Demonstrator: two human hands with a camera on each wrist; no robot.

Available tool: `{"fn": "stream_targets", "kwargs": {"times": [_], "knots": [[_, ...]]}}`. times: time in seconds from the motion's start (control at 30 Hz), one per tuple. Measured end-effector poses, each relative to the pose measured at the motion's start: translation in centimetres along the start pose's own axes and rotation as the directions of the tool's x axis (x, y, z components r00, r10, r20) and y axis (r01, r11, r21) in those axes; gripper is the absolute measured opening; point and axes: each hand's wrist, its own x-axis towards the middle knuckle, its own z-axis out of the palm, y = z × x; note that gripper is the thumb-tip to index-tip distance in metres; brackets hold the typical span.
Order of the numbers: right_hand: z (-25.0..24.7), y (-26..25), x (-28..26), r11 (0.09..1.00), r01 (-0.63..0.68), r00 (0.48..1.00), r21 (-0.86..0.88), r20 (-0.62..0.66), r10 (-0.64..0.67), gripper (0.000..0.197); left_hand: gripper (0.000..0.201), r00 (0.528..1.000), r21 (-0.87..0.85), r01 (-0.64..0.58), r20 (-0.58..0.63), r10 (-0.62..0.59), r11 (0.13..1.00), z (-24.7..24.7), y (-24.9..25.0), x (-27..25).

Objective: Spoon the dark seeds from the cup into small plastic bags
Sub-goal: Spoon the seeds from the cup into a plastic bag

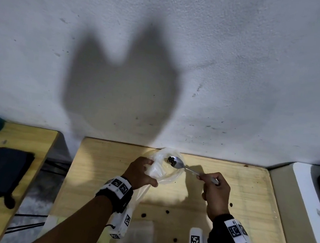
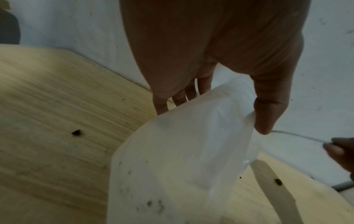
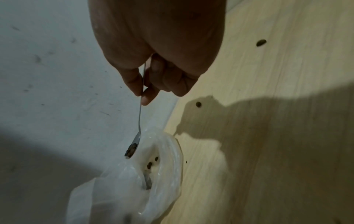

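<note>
My left hand (image 1: 141, 172) grips a clear plastic bag (image 1: 163, 171) at its mouth and holds it up above the wooden table (image 1: 102, 166). My right hand (image 1: 214, 190) pinches the handle of a metal spoon (image 1: 182, 166). The spoon bowl carries dark seeds (image 1: 172, 160) and sits over the bag's mouth. In the right wrist view the spoon (image 3: 139, 121) tilts down at the bag (image 3: 164, 159), with a few seeds (image 3: 151, 164) falling inside. In the left wrist view the thumb and fingers (image 2: 268, 115) clamp the bag (image 2: 184, 159). The cup is not in view.
Loose seeds (image 1: 143, 214) lie scattered on the table in front of me. A black flat object (image 1: 4, 172) lies on a second wooden surface at the left, with cables beneath. A white wall (image 1: 179, 65) stands right behind the table. A white ledge (image 1: 306, 200) borders the right.
</note>
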Motion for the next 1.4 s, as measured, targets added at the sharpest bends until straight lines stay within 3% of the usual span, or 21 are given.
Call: {"fn": "stream_targets", "kwargs": {"times": [0.1,0.2,0.3,0.47,0.57,0.77,0.87,0.93,1.0,1.07,1.17,1.4], "knots": [[-0.1,-1.6,-1.0,0.992,0.125,0.989,-0.032,0.086,-0.122,0.018,0.085,1.000,-0.018,-0.001,-0.006,0.001,1.000,0.2,0.0,-0.1],[0.4,-2.5,-1.8,0.947,0.289,0.942,-0.138,0.218,-0.256,0.019,0.086,1.000,-0.018,-0.009,-0.003,0.009,1.000,0.3,0.0,-0.2],[0.8,-2.7,-2.3,0.898,0.381,0.897,-0.219,0.322,-0.302,0.025,0.090,1.000,-0.022,-0.011,0.014,0.011,1.000,0.4,0.2,-0.4],[-0.5,-2.1,-1.0,0.901,0.378,0.924,-0.215,0.151,-0.352,0.026,0.086,0.999,-0.102,-0.001,0.042,0.006,0.995,0.2,0.1,-1.0],[-0.5,-1.2,-0.1,0.874,0.354,0.935,-0.332,0.109,-0.338,0.028,0.085,0.997,-0.099,0.012,0.082,-0.004,0.995,0.5,-0.1,-1.4],[1.7,0.2,0.4,0.713,0.427,0.900,-0.556,0.186,-0.394,0.036,0.089,0.987,-0.008,0.087,0.136,-0.085,0.996,3.3,0.0,-0.4],[2.3,-0.4,0.0,0.597,0.481,0.870,-0.642,0.264,-0.418,0.027,0.040,0.994,-0.096,0.068,0.092,-0.059,0.993,3.4,0.6,-0.2],[2.3,-1.2,-0.3,0.558,0.506,0.858,-0.657,0.317,-0.404,0.028,0.038,0.997,-0.158,0.040,0.072,-0.029,0.987,2.8,0.7,0.1],[1.9,-1.6,-0.4,0.520,0.525,0.849,-0.674,0.364,-0.384,0.031,0.052,0.998,-0.244,0.056,0.022,-0.052,0.968,2.0,0.6,0.4],[1.4,-1.7,-0.4,0.530,0.517,0.854,-0.672,0.365,-0.371,0.024,0.056,0.996,-0.353,0.071,-0.022,-0.084,0.933,1.5,0.3,0.6],[0.9,-1.4,-0.4,0.564,0.489,0.870,-0.665,0.331,-0.364,0.030,0.050,0.993,-0.498,0.077,-0.039,-0.111,0.864,0.9,-0.1,0.7],[1.0,0.2,-1.0,0.647,0.405,0.908,-0.647,0.200,-0.368,0.027,0.052,0.997,-0.558,0.078,0.029,-0.074,0.826,1.6,-0.3,0.7]]}}
